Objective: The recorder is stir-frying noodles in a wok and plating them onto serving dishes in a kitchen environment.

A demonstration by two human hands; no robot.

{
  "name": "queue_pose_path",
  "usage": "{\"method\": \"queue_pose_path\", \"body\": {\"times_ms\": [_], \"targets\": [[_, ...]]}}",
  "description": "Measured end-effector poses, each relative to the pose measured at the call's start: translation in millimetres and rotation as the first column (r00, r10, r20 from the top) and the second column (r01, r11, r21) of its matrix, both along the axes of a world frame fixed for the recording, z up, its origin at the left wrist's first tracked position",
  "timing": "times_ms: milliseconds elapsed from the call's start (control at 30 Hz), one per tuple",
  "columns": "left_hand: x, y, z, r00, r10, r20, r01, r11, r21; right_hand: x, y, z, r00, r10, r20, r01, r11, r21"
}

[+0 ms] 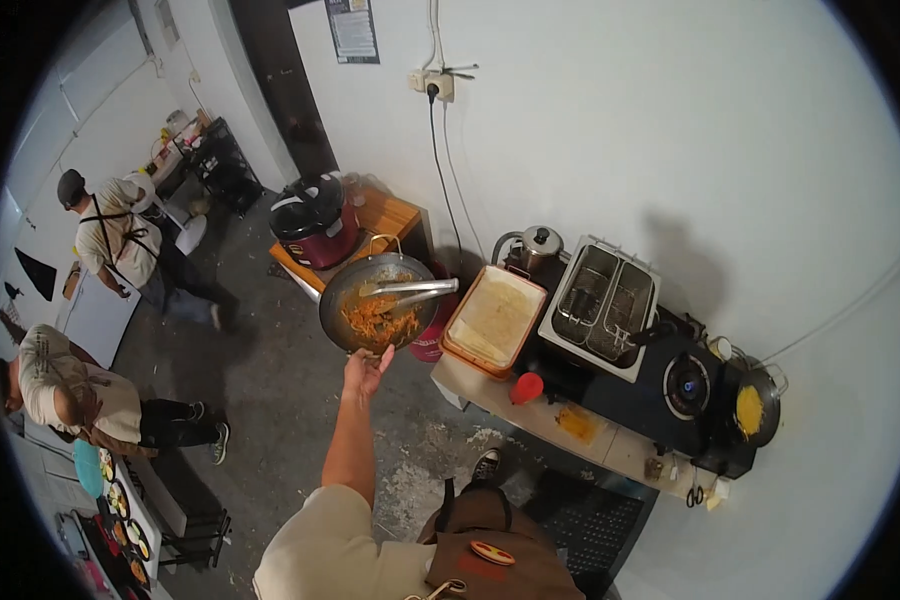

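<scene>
My left hand (367,371) reaches forward and grips the near edge or handle of a dark wok (333,319); the fingers are partly hidden beneath it. The wok holds orange shredded or noodle-like food (382,322), and metal tongs (412,287) lie across it, their end over the right rim. A loop handle (385,238) stands on the wok's far side. Whether the wok touches the wooden cabinet behind it cannot be told. My right hand is out of view.
A rice cooker (319,229) stands on the wooden cabinet (390,210). Rightward are a lined tray (495,319), fryer baskets (589,292), a gas burner (688,386), and a pan with yellow food (769,427). Two people (116,229) are at the left, near a table with plates (139,536).
</scene>
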State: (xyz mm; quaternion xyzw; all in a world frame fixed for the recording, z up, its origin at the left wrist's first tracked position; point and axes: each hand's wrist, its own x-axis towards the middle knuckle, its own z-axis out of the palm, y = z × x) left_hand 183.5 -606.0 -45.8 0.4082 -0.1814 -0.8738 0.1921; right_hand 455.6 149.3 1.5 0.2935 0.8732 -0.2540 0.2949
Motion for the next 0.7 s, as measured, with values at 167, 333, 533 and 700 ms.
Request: {"method": "queue_pose_path", "body": {"times_ms": [167, 333, 533, 700], "targets": [[-65.7, -10.8, -45.5, 1.0, 0.016, 0.008, -0.016, 1.0, 0.018, -48.1, -21.3, 32.0, 0.942, -0.288, 0.174, 0.294, 0.956, -0.011], [-98.7, -6.2, -76.8, 0.999, 0.042, -0.024, -0.041, 0.999, 0.032, -94.9, -37.1, 70.1, 0.818, -0.492, 0.299, 0.509, 0.861, 0.024], [-124.1, 2.4, -92.5, 0.999, 0.032, -0.03, -0.029, 0.996, 0.09, -121.8, -25.1, 51.9, 0.83, -0.465, 0.309, 0.522, 0.843, -0.134], [-130.5, 8.8, -118.0, 1.0, -0.002, -0.03, 0.005, 0.995, 0.098, -123.9, -28.6, 32.6, 0.622, -0.664, 0.415, 0.779, 0.581, -0.236]]}}
